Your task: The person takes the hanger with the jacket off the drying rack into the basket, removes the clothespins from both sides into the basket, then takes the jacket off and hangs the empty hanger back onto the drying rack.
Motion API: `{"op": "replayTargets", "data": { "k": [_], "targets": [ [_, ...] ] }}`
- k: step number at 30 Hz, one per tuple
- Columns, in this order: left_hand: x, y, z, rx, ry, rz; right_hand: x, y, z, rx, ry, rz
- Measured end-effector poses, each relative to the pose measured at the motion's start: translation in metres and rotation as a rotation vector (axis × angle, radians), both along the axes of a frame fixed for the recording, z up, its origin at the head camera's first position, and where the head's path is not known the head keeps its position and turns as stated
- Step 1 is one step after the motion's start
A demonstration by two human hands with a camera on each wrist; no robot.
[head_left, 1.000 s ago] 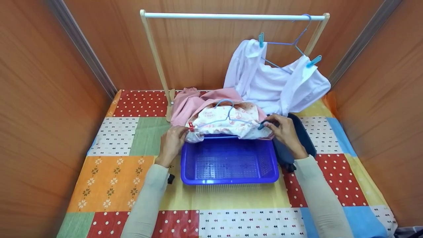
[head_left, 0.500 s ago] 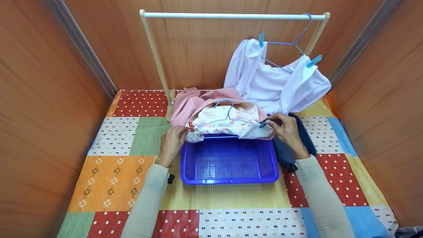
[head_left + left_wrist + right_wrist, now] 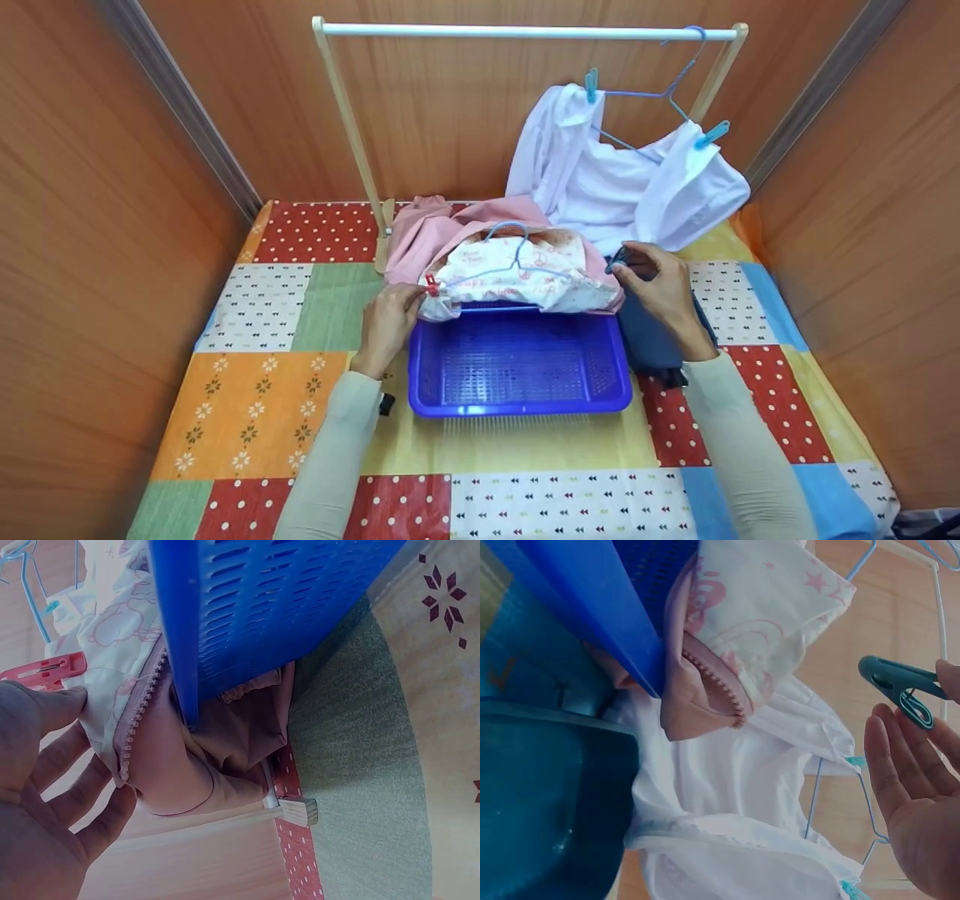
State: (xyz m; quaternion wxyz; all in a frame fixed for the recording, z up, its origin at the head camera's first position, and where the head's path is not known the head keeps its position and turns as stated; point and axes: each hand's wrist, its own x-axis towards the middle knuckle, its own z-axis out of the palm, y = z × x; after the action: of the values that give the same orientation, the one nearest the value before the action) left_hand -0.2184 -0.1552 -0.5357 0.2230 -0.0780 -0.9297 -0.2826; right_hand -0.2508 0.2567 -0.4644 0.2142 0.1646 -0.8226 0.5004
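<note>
"Across the far rim of the blue basket lies the pink garment, printed lining uppermost, with a blue hanger on it, plain from the head view. Does the left hand hold it?"

"Yes, that grip pinches its left corner beside a red clip. The left wrist view adds the other three fingers, spread at the cloth's edge, and a toothed zip I can't make out from above. Whether it squeezes the clip too, I can't tell."

"And the right hand? From the head it looks almost against the garment."

"The right wrist view shows a clear gap. That grip pinches a dark clip, thumb against finger, well apart from the cloth."

"Behind, the head view has the white shirt clipped to a second hanger on the rack."

"And the dark tray beside the basket, partly covered by the right arm from above, shows far more of its inside to the right wrist camera."
</note>
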Motion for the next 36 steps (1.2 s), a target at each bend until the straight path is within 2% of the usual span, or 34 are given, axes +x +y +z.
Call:
{"op": "replayTargets", "data": {
  "k": [3,6,14,15,22,28,36],
  "targets": [
    [-0.001,0.000,0.001,0.004,0.002,-0.004,0.007,-0.002,0.015,-0.003,0.011,-0.011],
    [-0.001,0.000,0.001,0.008,-0.002,-0.006,0.009,0.000,0.021,0.003,0.009,-0.027],
    [-0.002,-0.001,0.001,0.001,0.002,-0.007,0.011,0.012,0.018,0.054,-0.011,-0.077],
    [-0.002,-0.001,0.002,0.002,-0.003,-0.005,0.011,0.014,0.016,0.063,-0.017,-0.088],
    [-0.003,-0.002,0.001,0.005,-0.007,-0.008,-0.013,0.044,-0.028,0.096,-0.036,-0.132],
    [-0.003,-0.002,-0.001,0.001,-0.012,-0.012,-0.017,0.054,-0.041,0.166,-0.090,-0.178],
    [-0.002,-0.001,-0.002,0.011,-0.025,-0.010,-0.019,0.066,-0.057,0.243,-0.170,-0.202]
  ]
}}
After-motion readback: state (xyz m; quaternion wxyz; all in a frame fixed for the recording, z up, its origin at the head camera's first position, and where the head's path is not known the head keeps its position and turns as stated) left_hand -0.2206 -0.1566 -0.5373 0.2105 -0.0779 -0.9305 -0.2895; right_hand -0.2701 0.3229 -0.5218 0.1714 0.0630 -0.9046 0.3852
